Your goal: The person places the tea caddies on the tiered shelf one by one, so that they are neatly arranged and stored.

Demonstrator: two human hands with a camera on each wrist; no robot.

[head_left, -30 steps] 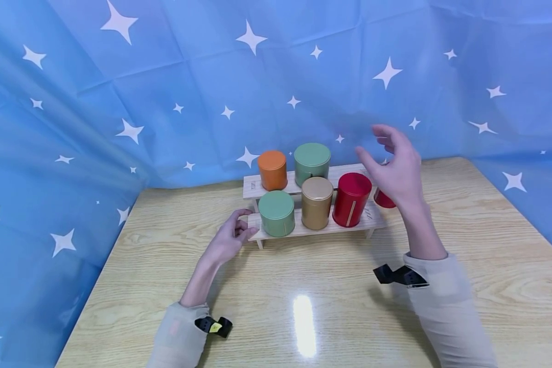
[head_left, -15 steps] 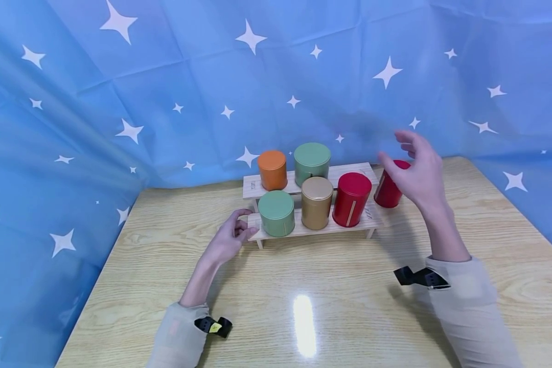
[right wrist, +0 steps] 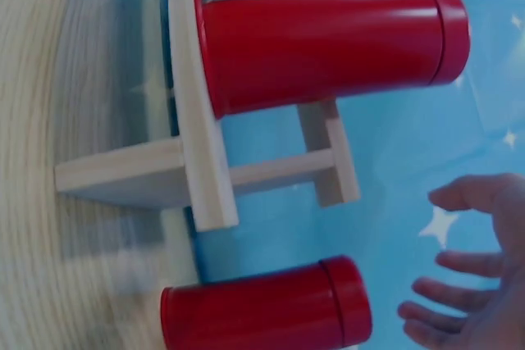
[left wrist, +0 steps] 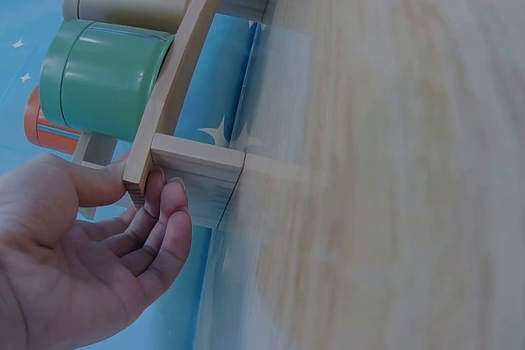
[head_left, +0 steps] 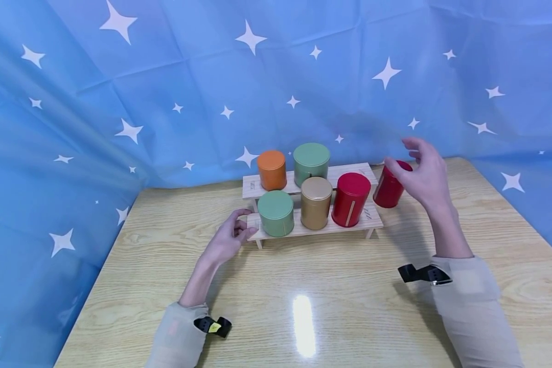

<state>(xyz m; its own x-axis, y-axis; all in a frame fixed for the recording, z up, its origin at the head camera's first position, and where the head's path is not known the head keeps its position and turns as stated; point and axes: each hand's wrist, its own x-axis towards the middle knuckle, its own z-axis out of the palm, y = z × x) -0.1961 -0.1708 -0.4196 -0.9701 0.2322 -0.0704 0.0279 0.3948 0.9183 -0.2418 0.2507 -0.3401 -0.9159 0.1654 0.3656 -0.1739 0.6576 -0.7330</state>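
A two-step wooden rack [head_left: 370,216] holds several lidded tins. On its upper step stand an orange tin [head_left: 272,174] and a green tin [head_left: 312,164]. The lower step carries another green tin [head_left: 276,215], a gold tin [head_left: 315,205] and a tall red tin [head_left: 351,202]. My left hand [left wrist: 98,243] pinches the lower step's left end, thumb above and fingertips beneath. Just right of the rack, a second red tin [head_left: 388,193] stands upright on the table. Over it hovers my right hand [head_left: 424,176], fingers loosely bent and apart, holding nothing; the right wrist view shows a gap between hand and tin.
The rack stands near the back of a light wood-grain table [head_left: 175,225]. A blue cloth with white stars [head_left: 202,61] hangs behind and along the sides. Black wrist cameras sit on both sleeves.
My right hand has moved rightward from the rack's right end and sunk slightly, uncovering the red tin on the table. My left hand keeps its place on the rack.
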